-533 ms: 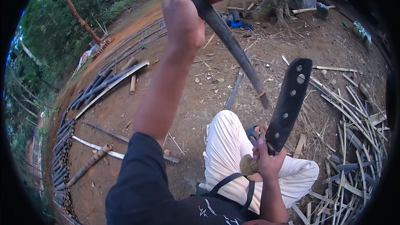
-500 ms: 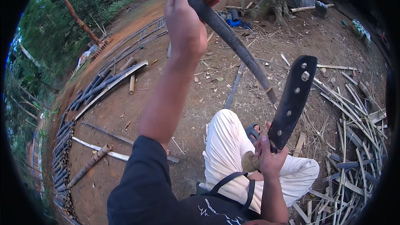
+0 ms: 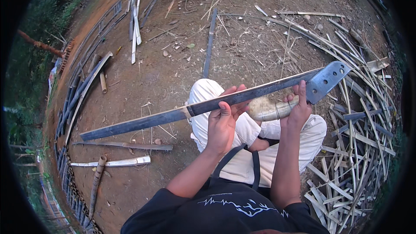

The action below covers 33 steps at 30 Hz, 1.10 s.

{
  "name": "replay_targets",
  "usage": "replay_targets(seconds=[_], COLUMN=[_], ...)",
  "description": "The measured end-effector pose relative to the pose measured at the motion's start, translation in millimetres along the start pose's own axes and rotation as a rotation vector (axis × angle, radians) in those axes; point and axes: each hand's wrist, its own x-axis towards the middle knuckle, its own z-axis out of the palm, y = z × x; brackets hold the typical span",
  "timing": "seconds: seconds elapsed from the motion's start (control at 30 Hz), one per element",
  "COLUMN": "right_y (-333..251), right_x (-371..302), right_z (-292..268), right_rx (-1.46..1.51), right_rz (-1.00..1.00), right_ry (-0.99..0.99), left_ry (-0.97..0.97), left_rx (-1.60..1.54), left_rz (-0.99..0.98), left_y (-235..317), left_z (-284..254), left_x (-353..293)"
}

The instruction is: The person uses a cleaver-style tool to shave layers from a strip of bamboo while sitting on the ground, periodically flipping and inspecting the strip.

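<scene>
A long split bamboo strip (image 3: pixel 149 123), dark-skinned with a pale edge and a node near its middle, lies slanted across my lap. My left hand (image 3: pixel 223 128) holds it from below, thumb in front and fingers behind. In my right hand (image 3: pixel 297 112) is a large knife (image 3: pixel 328 82), gripped where its thick, curved, cream-coloured handle meets the broad dark blade. Several round holes or studs dot the blade. The strip's right end lies against or just behind the blade; whether they touch I cannot tell.
A tangled heap of split bamboo strips (image 3: pixel 364 134) spreads along the right. On the left lie stacked bamboo poles (image 3: pixel 71 99), a pale split piece (image 3: pixel 125 162) and a short bamboo pole (image 3: pixel 97 184). One dark strip (image 3: pixel 210 45) lies ahead on the brown soil.
The bamboo strip has come down from a raised, steep slant to lie nearly level across my lap. My left hand has lowered with it; the knife has tipped from upright towards the right.
</scene>
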Motion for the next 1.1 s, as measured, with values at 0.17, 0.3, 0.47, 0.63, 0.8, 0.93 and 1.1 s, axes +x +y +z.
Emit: replay_targets(seconds=[0.17,0.3,0.47,0.63,0.8,0.93,1.1], right_y=[6.0,7.8,-6.4,-4.9,-6.1,-2.6,13.8], right_x=[32.7,50.3,50.1,61.5,70.6,60.1,6.7], right_z=[-29.4,-35.8,-31.5,-20.6,-21.8,-34.0,-83.4], right_rx=[0.053,0.004,-0.174,-0.172,-0.205,-0.356,-0.635], right_rz=[0.122,0.136,0.039,0.113,0.128,0.036,-0.203], right_ry=[-0.064,-0.106,-0.107,-0.135,-0.182,-0.117,-0.160], left_ry=[-0.034,-0.037,-0.134,-0.135,-0.246,-0.366,-0.036], left_rx=[-0.026,0.215,1.518,1.866,1.793,1.377,0.663], left_rz=[-0.179,-0.512,0.416,-0.040,-0.421,-0.476,-0.953], left_y=[-22.1,-6.9,38.4,44.5,42.9,40.4,24.6], left_z=[-3.5,0.8,-29.3,-102.1,-123.0,-106.3,-78.0], left_x=[-33.2,-67.6,-95.0,-77.5,-76.4,-75.0,-67.8])
